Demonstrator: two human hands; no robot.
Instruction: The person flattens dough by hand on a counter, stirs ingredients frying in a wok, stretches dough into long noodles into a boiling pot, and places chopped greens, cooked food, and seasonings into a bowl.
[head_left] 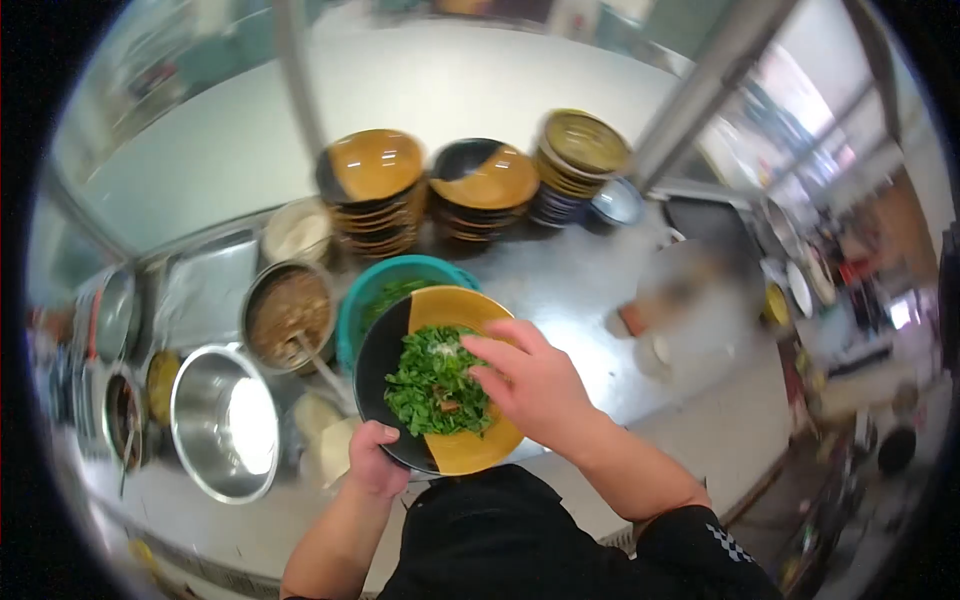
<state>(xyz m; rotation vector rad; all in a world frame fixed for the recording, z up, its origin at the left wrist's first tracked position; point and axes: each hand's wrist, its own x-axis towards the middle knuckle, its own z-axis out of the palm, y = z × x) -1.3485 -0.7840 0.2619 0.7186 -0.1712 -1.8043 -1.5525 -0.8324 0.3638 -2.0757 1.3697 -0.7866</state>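
Observation:
A black and yellow bowl (pixel 470 452) with chopped green leaves (pixel 425 385) in it is held up in front of the body. My left hand (pixel 377 460) grips its lower left rim, the thumb over the edge. Above the bowl's right side is my right hand (pixel 535 385), its fingers apart over the leaves and no item visible in them. A small pale heap lies on top of the leaves, near the fingertips. Behind the bowl, partly covered by it, stands a teal basin (pixel 352 310) with more greens.
Stacked bowls (pixel 380 170) line the counter's back, with two more stacks (pixel 485 180) (pixel 580 150) to their right. At the left are a pot of brown food (pixel 290 305) with a ladle, a steel bowl (pixel 225 425) and a metal tray (pixel 208 290). A blurred board lies at the right.

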